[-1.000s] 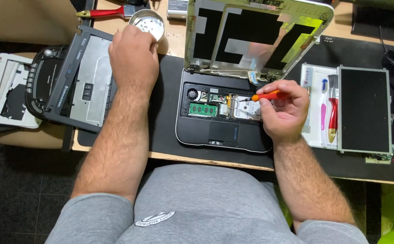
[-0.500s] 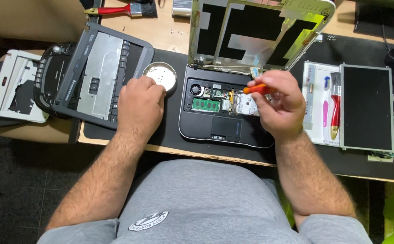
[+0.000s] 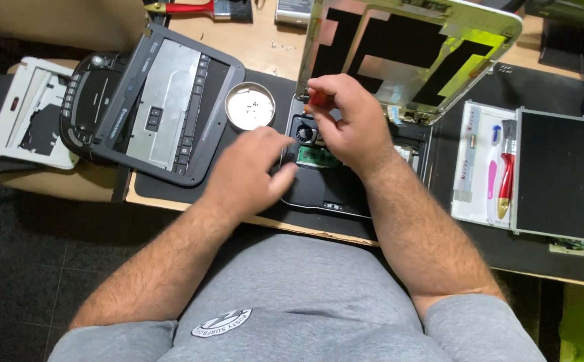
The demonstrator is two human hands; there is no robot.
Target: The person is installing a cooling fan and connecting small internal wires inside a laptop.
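Observation:
A small laptop with its cover removed [image 3: 335, 191] lies on the black mat [image 3: 479, 248], its green circuit board [image 3: 315, 157] and fan exposed, its lid [image 3: 412, 57] tilted up behind. My right hand [image 3: 342, 121] is closed on an orange-handled screwdriver [image 3: 317, 99] held over the fan at the base's left rear. My left hand [image 3: 251, 171] rests on the base's left front corner, fingers touching its edge. A round metal dish [image 3: 249, 106] with tiny screws sits just left of the laptop.
A detached dark keyboard frame [image 3: 164, 100] leans on a black device and a white bezel [image 3: 30, 110] at the left. At the right lie a white tray with tools [image 3: 483, 164] and a loose screen panel [image 3: 552, 174]. Red-handled pliers [image 3: 184, 8] lie at the back.
My left hand left the metal dish and came down onto the laptop's left front corner. My right hand carried the screwdriver from the right of the board to the left rear by the fan.

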